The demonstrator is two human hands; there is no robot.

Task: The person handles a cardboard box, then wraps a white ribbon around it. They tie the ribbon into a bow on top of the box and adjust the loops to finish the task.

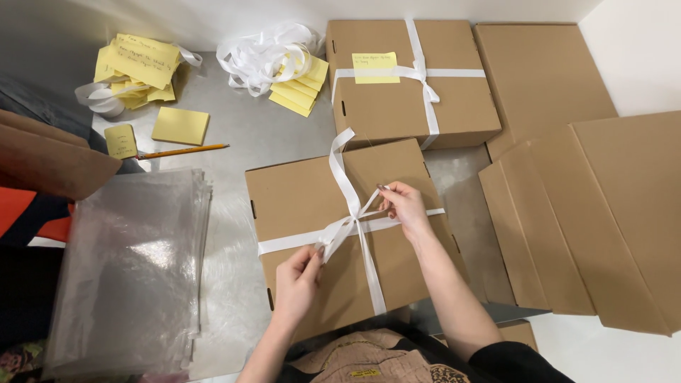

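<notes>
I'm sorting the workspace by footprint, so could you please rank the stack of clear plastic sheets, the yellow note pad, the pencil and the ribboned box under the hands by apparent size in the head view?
1. Ribboned box and stack of clear plastic sheets: look alike; unranked.
2. Pencil: longer than the pad, far thinner.
3. Yellow note pad.

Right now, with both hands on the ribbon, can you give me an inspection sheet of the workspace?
Surface: grey metal table, partly covered.
Job's things: brown cardboard box crossed by white ribbon; a loose ribbon end rises toward the far box.
Clutter: tied box with yellow note, flat cardboard blanks, clear plastic sleeves, yellow sticky notes, pencil, loose ribbon pile.
Grips: left hand pinches ribbon near the crossing; right hand pinches another strand.
Cables: nothing seen.
Surroundings: white wall behind, brown and orange items at left edge.
</notes>
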